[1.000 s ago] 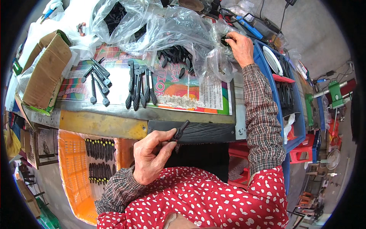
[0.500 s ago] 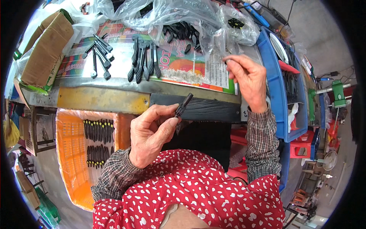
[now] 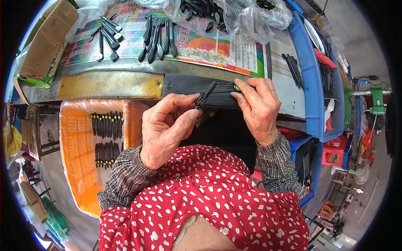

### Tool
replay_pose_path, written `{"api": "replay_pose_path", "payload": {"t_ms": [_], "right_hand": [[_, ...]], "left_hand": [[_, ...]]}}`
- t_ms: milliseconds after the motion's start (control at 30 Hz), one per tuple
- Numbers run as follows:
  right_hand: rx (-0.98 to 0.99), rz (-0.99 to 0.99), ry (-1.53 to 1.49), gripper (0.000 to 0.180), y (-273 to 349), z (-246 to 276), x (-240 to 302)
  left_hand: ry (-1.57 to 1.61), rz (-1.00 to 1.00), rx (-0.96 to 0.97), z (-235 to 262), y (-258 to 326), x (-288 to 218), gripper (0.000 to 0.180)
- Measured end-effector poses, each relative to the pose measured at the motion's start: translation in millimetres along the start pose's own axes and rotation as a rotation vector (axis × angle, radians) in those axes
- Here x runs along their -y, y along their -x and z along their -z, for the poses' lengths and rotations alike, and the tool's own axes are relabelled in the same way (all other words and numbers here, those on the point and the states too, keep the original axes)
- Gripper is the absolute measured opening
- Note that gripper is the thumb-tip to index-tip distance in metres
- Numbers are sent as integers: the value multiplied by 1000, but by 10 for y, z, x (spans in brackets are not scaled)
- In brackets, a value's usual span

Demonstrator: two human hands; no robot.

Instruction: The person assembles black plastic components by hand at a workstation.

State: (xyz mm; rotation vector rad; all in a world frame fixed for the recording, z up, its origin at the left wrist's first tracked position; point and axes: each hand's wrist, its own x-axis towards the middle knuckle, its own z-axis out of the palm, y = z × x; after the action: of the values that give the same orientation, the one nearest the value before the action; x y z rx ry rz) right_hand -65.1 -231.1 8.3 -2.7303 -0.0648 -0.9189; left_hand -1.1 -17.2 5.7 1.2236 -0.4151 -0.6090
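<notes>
We hold a slim black handle part (image 3: 206, 95) in our left hand (image 3: 167, 125), pinched between thumb and forefinger near its lower end so that the rest of it sticks up and away, free and easy to see. It hangs just above the front edge of the worktop (image 3: 109, 83), close to the chest, where both hands can meet over it. Our right hand (image 3: 257, 106) rests its fingertips on the dark strip (image 3: 188, 85) along that edge, the fingers closed round something small and green (image 3: 237, 88); what it is we cannot tell.

Farther back, more black handle pieces (image 3: 157, 35) lie in loose rows on a colourful printed sheet (image 3: 209, 46), within an arm's stretch. Clear plastic bags (image 3: 234, 14) of further parts sit behind them. An orange crate (image 3: 75, 138) at our left knee holds neat rows of dark pieces, low enough to drop things in. A blue tray (image 3: 312, 79) lines the right side.
</notes>
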Motion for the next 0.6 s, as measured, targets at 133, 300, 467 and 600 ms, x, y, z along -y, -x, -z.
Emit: {"api": "replay_pose_path", "payload": {"t_ms": [133, 300, 467, 600], "right_hand": [[20, 2, -28, 31, 24, 32, 16], [145, -50, -82, 24, -59, 106, 15], [184, -61, -69, 24, -78, 140, 21], [206, -77, -85, 23, -81, 187, 42]], "left_hand": [[30, 12, -12, -6, 20, 16, 23], [71, 20, -3, -21, 45, 52, 22], [188, 79, 14, -36, 62, 75, 18], [193, 85, 11, -41, 84, 85, 18]]}}
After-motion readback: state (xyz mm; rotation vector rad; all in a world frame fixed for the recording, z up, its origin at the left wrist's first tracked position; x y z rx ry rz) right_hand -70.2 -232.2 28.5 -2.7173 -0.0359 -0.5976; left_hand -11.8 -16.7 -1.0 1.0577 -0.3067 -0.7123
